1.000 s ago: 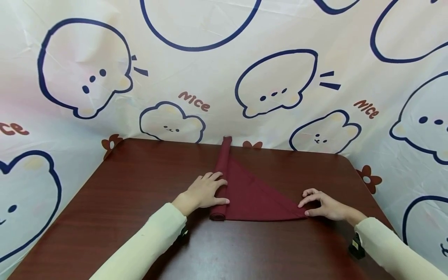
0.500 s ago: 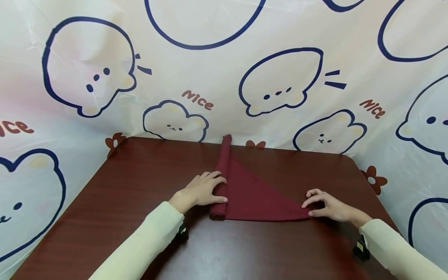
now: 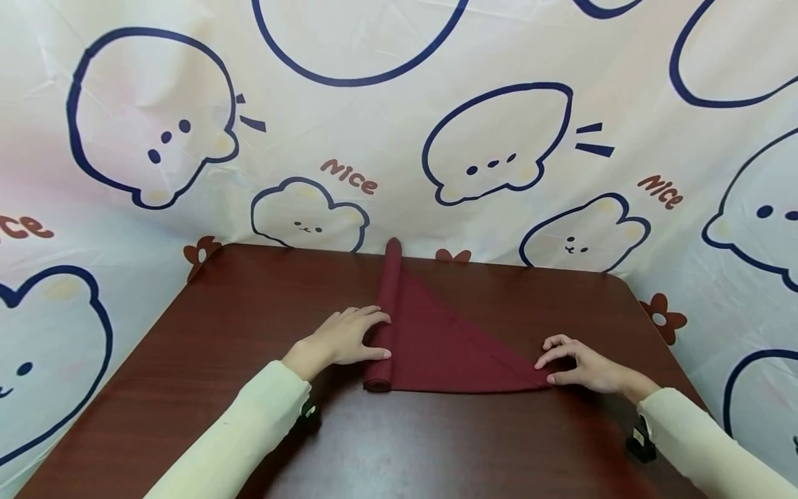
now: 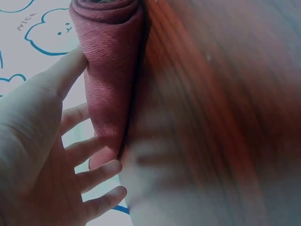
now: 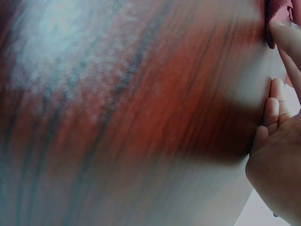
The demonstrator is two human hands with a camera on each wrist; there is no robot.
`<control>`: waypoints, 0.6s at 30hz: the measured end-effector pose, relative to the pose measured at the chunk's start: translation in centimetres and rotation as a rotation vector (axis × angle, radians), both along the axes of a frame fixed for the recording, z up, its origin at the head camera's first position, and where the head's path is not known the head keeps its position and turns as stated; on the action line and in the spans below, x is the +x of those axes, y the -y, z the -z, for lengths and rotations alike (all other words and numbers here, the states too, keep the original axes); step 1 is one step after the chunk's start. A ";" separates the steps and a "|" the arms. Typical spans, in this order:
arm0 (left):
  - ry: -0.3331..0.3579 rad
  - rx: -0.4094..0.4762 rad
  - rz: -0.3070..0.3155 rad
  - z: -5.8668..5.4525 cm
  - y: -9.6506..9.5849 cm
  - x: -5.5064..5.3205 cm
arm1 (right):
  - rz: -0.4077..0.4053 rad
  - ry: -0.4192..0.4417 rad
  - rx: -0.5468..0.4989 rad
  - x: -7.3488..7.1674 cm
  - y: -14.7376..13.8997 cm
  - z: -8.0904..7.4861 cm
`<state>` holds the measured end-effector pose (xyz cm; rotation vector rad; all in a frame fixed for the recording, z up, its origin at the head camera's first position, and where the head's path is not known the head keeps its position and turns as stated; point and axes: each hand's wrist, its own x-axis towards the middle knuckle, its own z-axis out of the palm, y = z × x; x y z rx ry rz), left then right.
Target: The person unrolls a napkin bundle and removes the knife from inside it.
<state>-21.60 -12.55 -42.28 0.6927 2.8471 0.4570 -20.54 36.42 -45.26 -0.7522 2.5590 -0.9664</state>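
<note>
Across head view alone, triangular cloth expanse (image 3: 458, 346)

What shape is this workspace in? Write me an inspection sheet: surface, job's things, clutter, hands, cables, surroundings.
Surface: glossy dark-brown wood-grain table, reflecting light near the front.
Job's things: one dark-red fabric cloth, rolled into a tube along its left side, flat on the right and narrowing to a tip; the roll's far end reaches the table's back edge.
Clutter: nothing seen.
Hands: left hand rests on the roll, fingers spread; right hand appears to pinch the tip between thumb and forefinger.
Cables: nothing seen.
Surroundings: cream backdrop sheet printed with navy-outlined cartoon animals.
</note>
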 end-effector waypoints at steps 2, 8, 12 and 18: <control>-0.006 0.003 -0.001 -0.1 0.3 0.1 | 0.002 -0.007 0.007 0.0 0.0 -0.1; -0.012 -0.013 -0.011 0.1 1.3 0.1 | 0.007 -0.011 0.014 0.0 0.0 -0.1; -0.004 0.005 -0.012 0.4 1.6 0.2 | 0.013 -0.005 0.015 0.1 0.0 0.0; 0.017 0.029 -0.021 0.7 1.7 0.1 | 0.005 -0.020 0.018 0.0 0.1 -0.2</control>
